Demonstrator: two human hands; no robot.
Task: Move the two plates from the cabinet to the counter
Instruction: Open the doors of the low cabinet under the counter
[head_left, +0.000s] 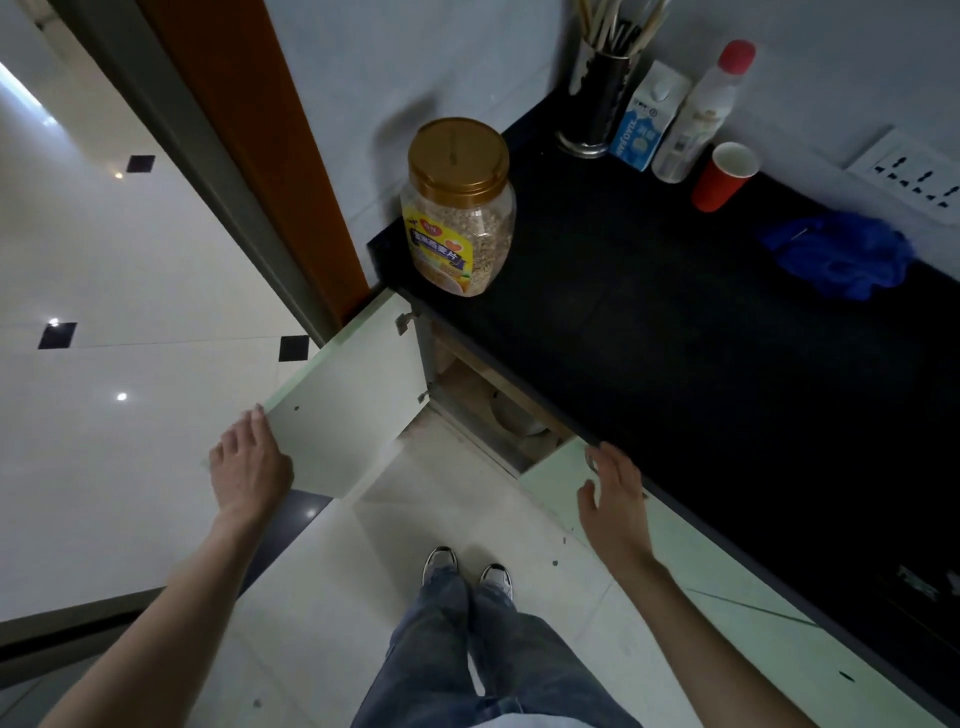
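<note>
Down below the counter (701, 322), my left hand (252, 465) grips one open cabinet door (358, 395); my right hand (615, 501) hovers spread beside the second door (558, 480); pale dishes (514, 418) inside, number unclear.

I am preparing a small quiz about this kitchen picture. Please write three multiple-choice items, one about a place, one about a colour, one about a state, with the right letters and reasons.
1. Where does the jar with the gold lid stand?
A. on the floor
B. on the counter's left end
C. inside the cabinet

2. What colour is the paper cup?
A. red
B. green
C. yellow

3. How is the left cabinet door?
A. shut
B. removed
C. swung open

Key: 1 B, it stands at the dark counter corner; 2 A, its outside is red; 3 C, the left hand holds its edge, and the cabinet inside shows.
</note>
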